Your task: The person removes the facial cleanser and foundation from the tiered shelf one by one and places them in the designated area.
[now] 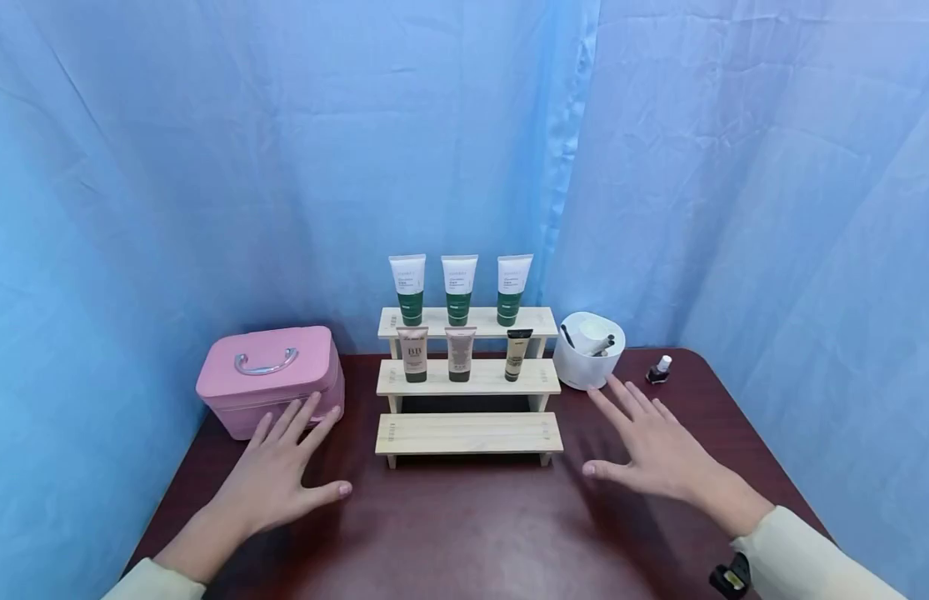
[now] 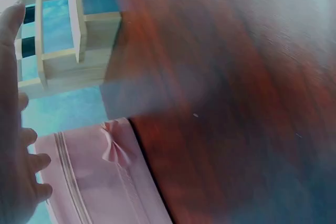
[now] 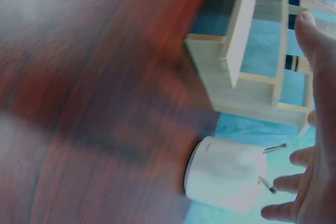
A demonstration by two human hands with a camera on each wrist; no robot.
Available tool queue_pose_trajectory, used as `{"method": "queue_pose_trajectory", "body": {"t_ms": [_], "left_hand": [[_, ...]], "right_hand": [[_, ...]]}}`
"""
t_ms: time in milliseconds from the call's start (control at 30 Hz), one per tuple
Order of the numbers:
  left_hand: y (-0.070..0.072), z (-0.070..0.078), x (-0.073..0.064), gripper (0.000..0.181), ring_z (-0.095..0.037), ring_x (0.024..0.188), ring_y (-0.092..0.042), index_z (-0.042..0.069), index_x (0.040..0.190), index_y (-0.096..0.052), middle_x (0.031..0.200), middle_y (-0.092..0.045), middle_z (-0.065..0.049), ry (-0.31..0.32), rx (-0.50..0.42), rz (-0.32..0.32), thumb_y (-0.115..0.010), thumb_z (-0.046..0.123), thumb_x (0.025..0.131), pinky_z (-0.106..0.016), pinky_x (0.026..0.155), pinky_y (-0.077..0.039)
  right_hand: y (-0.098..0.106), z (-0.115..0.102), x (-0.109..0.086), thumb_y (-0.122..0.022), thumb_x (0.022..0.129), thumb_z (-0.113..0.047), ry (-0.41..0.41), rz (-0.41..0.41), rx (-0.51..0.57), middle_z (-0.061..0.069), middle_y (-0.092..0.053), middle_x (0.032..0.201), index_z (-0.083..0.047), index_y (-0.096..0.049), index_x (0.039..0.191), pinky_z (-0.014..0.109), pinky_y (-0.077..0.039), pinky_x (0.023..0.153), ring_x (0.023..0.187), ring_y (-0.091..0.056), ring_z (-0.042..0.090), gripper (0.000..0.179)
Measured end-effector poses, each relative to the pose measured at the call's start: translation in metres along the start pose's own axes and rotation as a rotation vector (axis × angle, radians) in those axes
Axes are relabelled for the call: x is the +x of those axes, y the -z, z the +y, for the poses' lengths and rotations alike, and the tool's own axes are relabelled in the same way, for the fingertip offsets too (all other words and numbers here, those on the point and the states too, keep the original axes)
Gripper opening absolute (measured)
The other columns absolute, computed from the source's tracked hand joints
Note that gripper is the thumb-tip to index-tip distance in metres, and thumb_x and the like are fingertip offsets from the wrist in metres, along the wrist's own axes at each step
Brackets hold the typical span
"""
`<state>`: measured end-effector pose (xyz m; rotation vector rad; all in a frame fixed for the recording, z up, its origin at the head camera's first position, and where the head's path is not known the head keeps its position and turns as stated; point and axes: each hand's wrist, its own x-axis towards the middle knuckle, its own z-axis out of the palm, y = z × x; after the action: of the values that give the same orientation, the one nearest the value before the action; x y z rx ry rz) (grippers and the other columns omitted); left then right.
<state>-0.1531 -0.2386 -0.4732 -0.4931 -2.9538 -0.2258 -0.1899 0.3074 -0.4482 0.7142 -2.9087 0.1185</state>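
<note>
My left hand hovers with fingers spread over the table, its fingertips overlapping the front of a pink vanity case in the head view. A pink bow decorates that case. My right hand, also spread and holding nothing, is in front of a white round holder with brushes in it. Between the hands stands a three-step wooden rack. Three white-and-green tubes stand on its top step. Its middle step bears two pinkish BB cream tubes and a gold tube with a dark top.
A small dark nail polish bottle with a white cap lies at the back right of the dark red-brown table. Blue curtains hang behind and at both sides. A black band shows at the right wrist.
</note>
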Motion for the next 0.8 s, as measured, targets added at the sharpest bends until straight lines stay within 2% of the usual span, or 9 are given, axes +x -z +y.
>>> {"method": "queue_pose_trajectory", "body": {"t_ms": [133, 267, 400, 567, 700, 800], "left_hand": [[0.009, 0.003, 0.014, 0.098, -0.038, 0.144, -0.042, 0.019, 0.158, -0.041, 0.161, -0.04, -0.014, -0.033, -0.061, 0.091, -0.062, 0.079, 0.084, -0.061, 0.118, -0.032], [0.018, 0.009, 0.034, 0.088, -0.033, 0.135, -0.054, 0.014, 0.155, -0.043, 0.151, -0.052, -0.012, -0.03, -0.174, 0.164, -0.069, 0.065, 0.089, -0.057, 0.109, -0.045], [0.026, 0.017, 0.058, 0.08, -0.032, 0.135, -0.054, 0.014, 0.155, -0.042, 0.148, -0.055, -0.013, 0.015, -0.357, 0.152, -0.072, 0.052, 0.092, -0.057, 0.109, -0.046], [0.028, 0.026, 0.084, 0.074, -0.032, 0.126, -0.059, 0.012, 0.154, -0.043, 0.138, -0.06, -0.013, 0.047, -0.589, 0.144, -0.076, 0.037, 0.092, -0.055, 0.106, -0.048], [0.029, 0.034, 0.101, 0.07, -0.033, 0.119, -0.064, 0.013, 0.152, -0.046, 0.134, -0.062, -0.014, 0.067, -0.725, 0.156, -0.077, 0.031, 0.092, -0.055, 0.101, -0.051], [0.029, 0.039, 0.109, 0.069, -0.033, 0.119, -0.064, 0.014, 0.152, -0.046, 0.137, -0.062, -0.015, 0.092, -0.782, 0.153, -0.077, 0.033, 0.093, -0.055, 0.1, -0.052]], "right_hand": [[0.007, -0.004, 0.011, -0.066, 0.082, -0.078, -0.024, 0.014, 0.144, 0.016, -0.03, 0.166, -0.022, -0.025, 0.164, 0.062, -0.05, 0.099, 0.142, -0.046, 0.04, 0.108], [0.008, -0.009, 0.021, -0.068, 0.083, -0.074, -0.078, 0.004, 0.292, 0.013, -0.04, 0.16, -0.019, -0.031, 0.162, 0.061, -0.048, 0.102, 0.141, -0.048, 0.037, 0.103], [0.001, -0.01, 0.028, -0.073, 0.085, -0.066, -0.095, -0.003, 0.401, 0.016, -0.055, 0.147, -0.009, -0.04, 0.156, 0.06, -0.047, 0.104, 0.134, -0.054, 0.037, 0.096], [-0.014, -0.009, 0.034, -0.079, 0.085, -0.058, -0.138, -0.029, 0.532, 0.016, -0.064, 0.134, -0.011, -0.043, 0.153, 0.052, -0.056, 0.095, 0.123, -0.064, 0.033, 0.091], [-0.025, -0.009, 0.036, -0.083, 0.083, -0.051, -0.179, -0.03, 0.63, 0.017, -0.068, 0.129, -0.009, -0.053, 0.145, 0.05, -0.058, 0.093, 0.117, -0.068, 0.033, 0.08], [-0.033, -0.008, 0.037, -0.085, 0.082, -0.049, -0.216, -0.043, 0.662, 0.017, -0.07, 0.126, -0.008, -0.059, 0.138, 0.049, -0.059, 0.09, 0.112, -0.071, 0.03, 0.074]]}}
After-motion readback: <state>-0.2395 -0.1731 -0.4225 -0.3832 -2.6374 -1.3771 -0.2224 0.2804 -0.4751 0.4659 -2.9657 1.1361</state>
